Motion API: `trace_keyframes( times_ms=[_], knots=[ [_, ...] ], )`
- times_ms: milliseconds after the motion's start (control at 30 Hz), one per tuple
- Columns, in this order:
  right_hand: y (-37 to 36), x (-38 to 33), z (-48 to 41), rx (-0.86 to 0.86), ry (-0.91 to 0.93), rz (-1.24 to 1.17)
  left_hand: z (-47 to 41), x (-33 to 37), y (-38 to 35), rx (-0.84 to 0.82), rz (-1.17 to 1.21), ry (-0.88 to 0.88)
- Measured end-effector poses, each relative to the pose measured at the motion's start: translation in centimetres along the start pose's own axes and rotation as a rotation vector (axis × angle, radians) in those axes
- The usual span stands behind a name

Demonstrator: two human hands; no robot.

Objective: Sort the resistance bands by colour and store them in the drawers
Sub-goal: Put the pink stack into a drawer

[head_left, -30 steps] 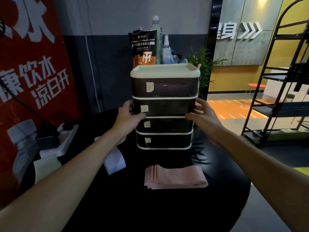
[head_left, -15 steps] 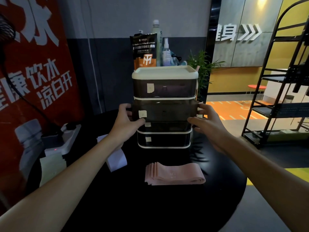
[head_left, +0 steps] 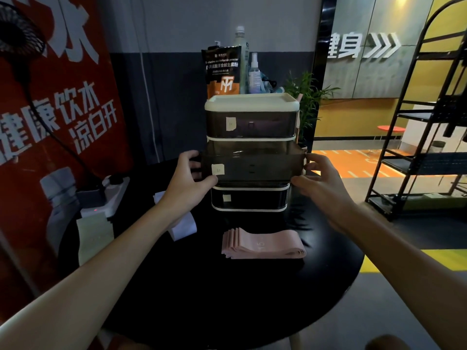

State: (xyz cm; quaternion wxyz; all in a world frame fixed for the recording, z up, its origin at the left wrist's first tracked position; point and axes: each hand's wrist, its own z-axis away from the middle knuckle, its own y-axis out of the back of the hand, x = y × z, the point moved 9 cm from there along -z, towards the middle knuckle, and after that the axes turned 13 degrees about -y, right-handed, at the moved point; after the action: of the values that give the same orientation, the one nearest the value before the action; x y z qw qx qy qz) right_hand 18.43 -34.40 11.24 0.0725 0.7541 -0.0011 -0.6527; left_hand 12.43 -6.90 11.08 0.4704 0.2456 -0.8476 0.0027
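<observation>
L hand grips the left end of the second drawer, thumb across the front near its small paper label, fingers curled round the side. R hand holds the opposite end, thumb at the lower front corner, fingers wrapped behind the right wall. The drawer is smoky see-through plastic and sticks out fwd of the drawer unit, hiding most of the tier below it; top and bottom tiers sit flush, each w/ its own label. Nothing can be made out inside the held drawer (too dark to tell). The pink bands lie folded in a flat stack on the black round desk, in front of the unit and apart from both hands. Left of the unit: a white paper roll, a pale note sheet, a power strip. Behind the unit: a black-and-orange pouch, a spray bottle, a plant. Red banner at left, black rack at right.
</observation>
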Motion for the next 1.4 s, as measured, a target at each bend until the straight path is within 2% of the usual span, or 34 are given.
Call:
trace_keyframes(
  times_ms=[300,400,533,667,767,1033,1200,1400],
  knots=[
    [0.6,2.7,1.3,0.026,-0.047,0.046,3.9,-0.8,0.0,0.06,-0.063,0.039],
    [0.1,5.6,1.5,0.01,-0.093,0.135,5.3,-2.3,-3.1,-0.139,-0.082,0.038],
    [-1.1,10.0,2.0,-0.055,-0.108,0.457,6.8,-5.5,-6.9,-0.405,-0.173,0.11],
    [-1.5,11.9,3.1,-0.05,-0.026,0.788,7.8,-6.6,-7.9,-0.472,-0.393,0.012],
    [-2.0,11.8,3.6,-0.029,0.039,0.899,8.2,-6.8,-7.8,-0.464,-0.4,-0.028],
    [-2.2,11.0,4.6,-0.048,0.129,0.88,8.5,-6.4,-7.5,-0.436,-0.314,-0.058],
    [-2.2,10.2,5.0,-0.12,0.171,0.667,8.5,-5.3,-7.7,-0.419,-0.237,-0.156],
    [-1.6,9.8,5.4,-0.103,0.197,0.564,9.0,-5.3,-8.1,-0.496,-0.259,-0.155]
  ],
)
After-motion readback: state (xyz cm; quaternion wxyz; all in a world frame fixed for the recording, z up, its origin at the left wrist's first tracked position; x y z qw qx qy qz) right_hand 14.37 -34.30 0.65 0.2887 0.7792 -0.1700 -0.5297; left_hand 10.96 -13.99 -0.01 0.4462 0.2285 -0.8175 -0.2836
